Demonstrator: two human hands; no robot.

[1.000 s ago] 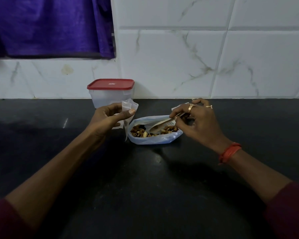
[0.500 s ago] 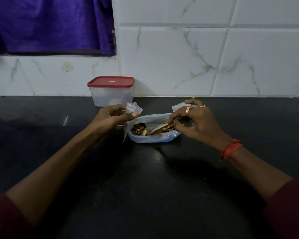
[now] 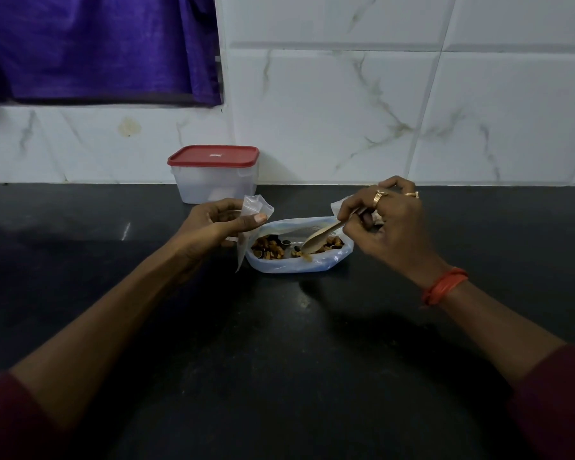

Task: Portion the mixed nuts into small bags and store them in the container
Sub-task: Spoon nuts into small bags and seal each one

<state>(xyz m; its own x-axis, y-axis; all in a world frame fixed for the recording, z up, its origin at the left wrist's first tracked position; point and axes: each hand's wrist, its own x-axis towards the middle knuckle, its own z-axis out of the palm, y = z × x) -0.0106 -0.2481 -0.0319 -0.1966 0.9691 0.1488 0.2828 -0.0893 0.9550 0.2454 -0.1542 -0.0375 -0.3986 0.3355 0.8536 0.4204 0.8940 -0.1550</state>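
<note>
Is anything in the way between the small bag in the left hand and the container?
Yes: the red lid is on the container, closing it. Otherwise nothing visible lies between the small bag, held by the left hand, and the container just behind it.

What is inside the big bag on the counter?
Inside are mixed nuts and the bowl of a spoon that the right hand holds. The cloudy front wall of the big bag hides whatever lies lower down.
</note>
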